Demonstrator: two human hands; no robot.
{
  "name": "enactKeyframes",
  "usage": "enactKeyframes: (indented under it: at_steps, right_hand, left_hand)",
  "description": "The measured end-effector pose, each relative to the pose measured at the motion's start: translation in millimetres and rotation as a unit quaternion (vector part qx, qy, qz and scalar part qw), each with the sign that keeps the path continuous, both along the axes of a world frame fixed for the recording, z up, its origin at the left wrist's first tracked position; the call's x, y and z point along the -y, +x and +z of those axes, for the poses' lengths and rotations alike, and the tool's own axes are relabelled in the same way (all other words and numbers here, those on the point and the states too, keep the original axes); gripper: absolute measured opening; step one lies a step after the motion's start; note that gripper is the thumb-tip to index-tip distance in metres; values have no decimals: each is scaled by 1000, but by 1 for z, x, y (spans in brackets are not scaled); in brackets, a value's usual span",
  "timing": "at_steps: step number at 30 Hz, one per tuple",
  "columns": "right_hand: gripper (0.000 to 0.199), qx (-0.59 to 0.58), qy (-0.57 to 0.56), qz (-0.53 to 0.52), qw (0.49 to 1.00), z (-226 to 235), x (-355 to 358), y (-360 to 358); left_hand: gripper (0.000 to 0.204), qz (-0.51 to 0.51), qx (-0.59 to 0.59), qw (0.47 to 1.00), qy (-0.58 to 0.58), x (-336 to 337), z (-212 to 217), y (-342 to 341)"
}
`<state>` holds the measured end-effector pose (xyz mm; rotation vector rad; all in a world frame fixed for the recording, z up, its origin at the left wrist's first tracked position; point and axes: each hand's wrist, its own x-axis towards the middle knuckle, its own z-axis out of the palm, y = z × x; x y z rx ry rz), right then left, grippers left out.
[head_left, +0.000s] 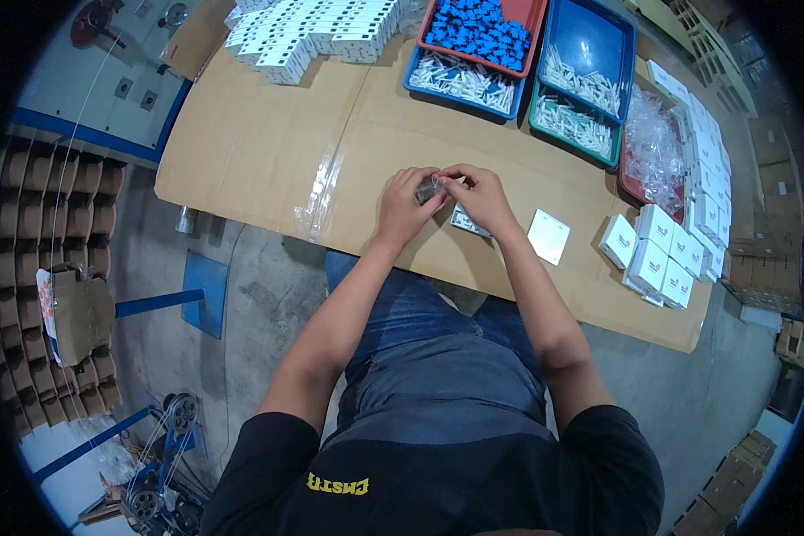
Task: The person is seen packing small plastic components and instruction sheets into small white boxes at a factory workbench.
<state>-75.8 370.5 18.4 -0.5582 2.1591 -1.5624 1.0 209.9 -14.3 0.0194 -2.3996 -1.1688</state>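
Note:
My left hand [406,204] and my right hand [481,198] meet over the cardboard-covered table. Their fingers pinch a small, greyish, see-through bag [427,191], whose contents are too small to make out. Partly under my right hand lies a small white open box [467,221] with something grey inside. A flat white square piece [548,237], like a lid or plate, rests just right of my right forearm.
Stacked white boxes [661,255] stand at the right, beside a red tray of clear bags [654,143]. Farther back are trays of blue parts [478,34] and white plugs [463,80]. Many small white boxes [317,36] fill the far left. The table's near edge adjoins my lap.

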Motion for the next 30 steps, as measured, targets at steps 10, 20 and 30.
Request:
enactKeyframes:
  at_steps: [10,20,30]
  right_hand:
    - [22,-72,-18,-11,997,-8,2,4]
    - [29,-54,1,37,998,-7,2,-4]
    - [25,-33,-16,43,998,-3,-11,-23]
  left_hand:
    - [35,2,-4,1000,10,-1,0,0]
    - [33,3,6,1000,19,-2,0,0]
    - [37,4,-6,1000,20,-2,-1,-1]
